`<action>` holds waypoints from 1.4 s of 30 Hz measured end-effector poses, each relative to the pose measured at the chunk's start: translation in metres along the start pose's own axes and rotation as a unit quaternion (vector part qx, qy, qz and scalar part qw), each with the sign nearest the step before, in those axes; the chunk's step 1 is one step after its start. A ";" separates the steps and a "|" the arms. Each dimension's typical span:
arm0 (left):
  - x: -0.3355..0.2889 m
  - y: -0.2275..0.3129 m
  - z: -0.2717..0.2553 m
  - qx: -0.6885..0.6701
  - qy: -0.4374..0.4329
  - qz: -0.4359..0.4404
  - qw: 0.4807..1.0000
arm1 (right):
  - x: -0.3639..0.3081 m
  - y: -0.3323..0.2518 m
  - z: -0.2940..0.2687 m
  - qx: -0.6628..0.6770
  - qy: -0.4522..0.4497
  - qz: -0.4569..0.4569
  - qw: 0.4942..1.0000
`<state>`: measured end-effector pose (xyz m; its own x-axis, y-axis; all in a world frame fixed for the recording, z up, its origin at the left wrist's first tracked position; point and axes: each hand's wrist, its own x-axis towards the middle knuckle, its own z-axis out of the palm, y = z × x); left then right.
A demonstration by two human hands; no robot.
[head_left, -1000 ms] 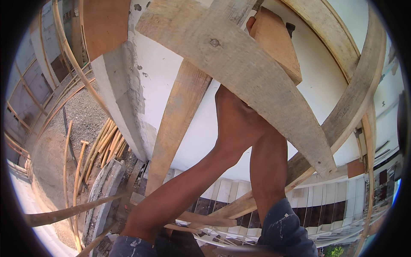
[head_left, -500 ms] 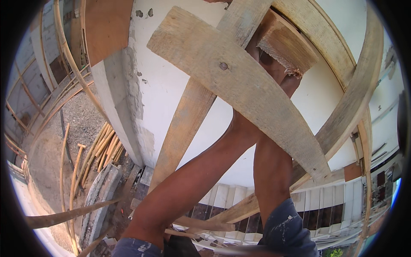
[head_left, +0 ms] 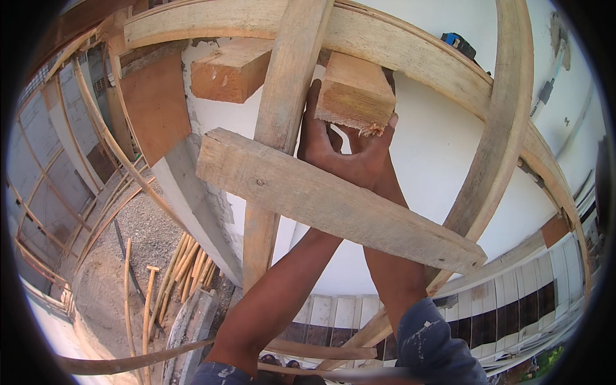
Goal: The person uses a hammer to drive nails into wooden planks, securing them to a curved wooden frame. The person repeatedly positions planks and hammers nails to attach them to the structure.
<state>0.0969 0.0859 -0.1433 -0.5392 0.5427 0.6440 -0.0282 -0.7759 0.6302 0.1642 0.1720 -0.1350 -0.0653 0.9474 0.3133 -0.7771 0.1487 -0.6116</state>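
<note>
A squared piece of timber (head_left: 356, 86) points its rough, frayed end toward me, just under a long horizontal board. My left hand (head_left: 316, 138) grips it from below and the left side, fingers along its edge. Close beside it, my right hand (head_left: 375, 154) holds the timber from below and the right; the two hands overlap, and part of the fingers is hidden behind the wood. A slanted plank (head_left: 333, 196) crosses in front of my wrists. My hands reach up behind it, to the right of an upright plank (head_left: 285, 83).
Another timber end (head_left: 231, 70) juts out on the left under the long board (head_left: 398, 48). A curved-looking upright (head_left: 494, 141) stands at right. A blue and black tool (head_left: 459, 45) rests above the board. Bamboo poles (head_left: 186, 269) and gravel (head_left: 141, 218) lie far below left.
The view has tilted up and turned, so the planks sit lower and further left. My hands, mostly hidden behind the plank before, now show on the timber, which appears further left.
</note>
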 end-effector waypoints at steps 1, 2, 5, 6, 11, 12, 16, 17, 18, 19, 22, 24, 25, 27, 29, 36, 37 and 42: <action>0.000 0.001 0.000 0.001 -0.003 -0.003 1.000 | 0.008 0.000 0.003 0.007 -0.006 -0.009 1.000; 0.000 0.001 0.001 0.003 -0.004 -0.003 1.000 | 0.017 0.001 0.006 0.013 -0.011 -0.019 1.000; 0.001 0.004 0.001 0.009 -0.003 -0.005 1.000 | 0.041 0.003 0.015 0.035 -0.028 -0.042 0.998; 0.002 0.005 0.000 0.014 -0.003 -0.005 1.000 | 0.049 0.003 0.018 0.040 -0.031 -0.048 0.998; 0.013 0.010 0.009 0.023 0.009 -0.008 1.000 | 0.071 0.005 0.025 0.068 -0.054 -0.084 0.993; 0.015 0.010 0.011 0.023 0.015 -0.011 1.000 | 0.074 0.004 0.026 0.071 -0.056 -0.086 0.992; 0.020 0.011 0.018 0.025 0.028 -0.005 0.999 | 0.077 -0.001 0.028 0.053 -0.052 -0.100 0.992; 0.021 0.011 0.018 0.025 0.029 -0.004 0.999 | 0.075 -0.001 0.027 0.043 -0.051 -0.105 0.992; 0.022 0.011 0.017 0.019 0.017 -0.002 1.000 | 0.075 -0.003 0.027 0.030 -0.048 -0.109 0.992; 0.025 0.010 0.018 0.014 0.015 0.000 1.000 | 0.074 -0.004 0.027 0.015 -0.047 -0.114 0.992; 0.033 0.004 0.018 0.020 0.001 0.077 0.997 | 0.070 -0.005 0.026 -0.054 -0.036 -0.124 0.990; 0.036 0.001 0.021 -0.022 -0.012 0.097 0.995 | 0.067 -0.007 0.026 -0.053 -0.028 -0.109 0.992; 0.036 -0.001 0.023 -0.032 -0.027 0.089 0.995 | 0.066 -0.008 0.028 0.006 -0.019 -0.081 0.997; 0.036 -0.003 0.027 -0.003 -0.019 0.105 0.994 | 0.064 -0.010 0.031 0.053 -0.035 -0.039 0.997; 0.035 -0.005 0.032 -0.025 -0.015 0.150 0.988 | 0.060 -0.013 0.032 0.151 -0.059 -0.029 0.986; 0.036 -0.018 0.039 -0.013 0.034 0.178 0.983 | 0.019 -0.014 -0.011 -0.090 0.169 -0.006 0.982; 0.038 -0.019 0.039 -0.027 0.023 0.215 0.976 | 0.011 -0.009 -0.016 -0.139 0.183 -0.022 0.973; 0.039 -0.018 0.034 0.009 -0.010 0.137 0.990 | -0.021 0.017 -0.023 -0.276 0.198 -0.063 0.938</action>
<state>0.1047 0.1318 -0.1147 -0.5075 0.3185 0.8006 0.1316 -0.8896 0.4373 0.1666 0.1614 -0.1691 0.3281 0.9271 0.1815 -0.3125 0.2878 -0.9053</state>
